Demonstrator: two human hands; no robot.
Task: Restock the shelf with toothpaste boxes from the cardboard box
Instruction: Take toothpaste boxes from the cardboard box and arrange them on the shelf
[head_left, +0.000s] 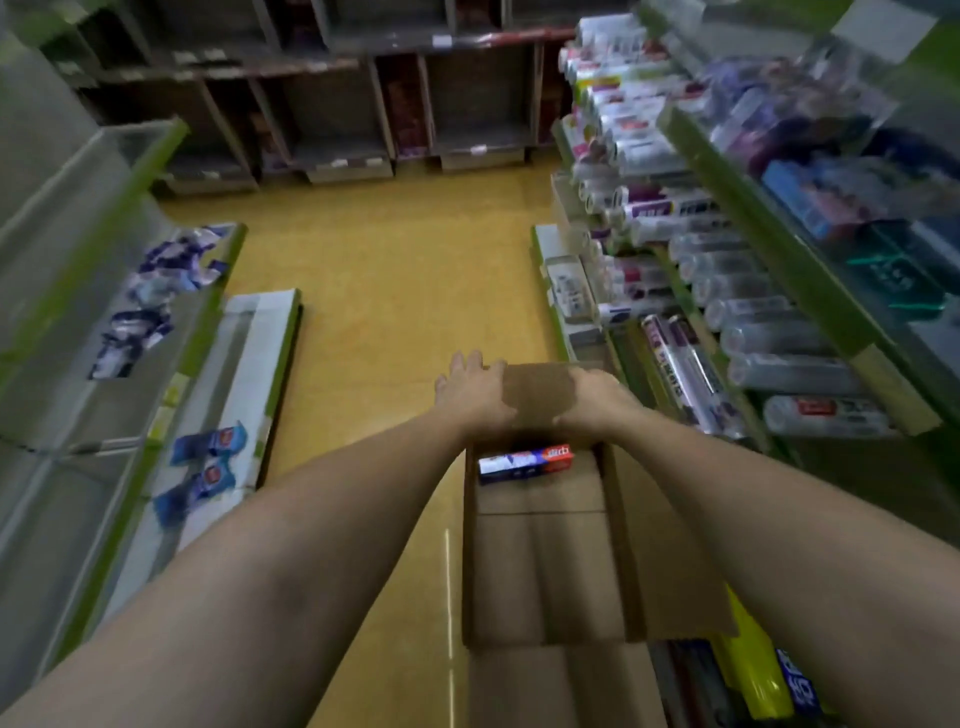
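An open cardboard box (540, 571) stands on the yellow floor in the aisle. One toothpaste box (525, 460), red, white and blue, lies inside at its far end. My left hand (470, 395) rests on the left side of the far flap (537, 395) with fingers spread. My right hand (595, 400) curls over the right side of the same flap. Both arms reach forward over the box. Two blue toothpaste boxes (205, 467) lie on the low left shelf (244, 374).
Shelves on the right (727, 291) are full of rolled wrap and bag packs. The left shelving holds a few purple-white packets (156, 291). Dark, mostly bare racks (337, 104) close the aisle's far end. Open floor (389, 270) lies ahead of the box.
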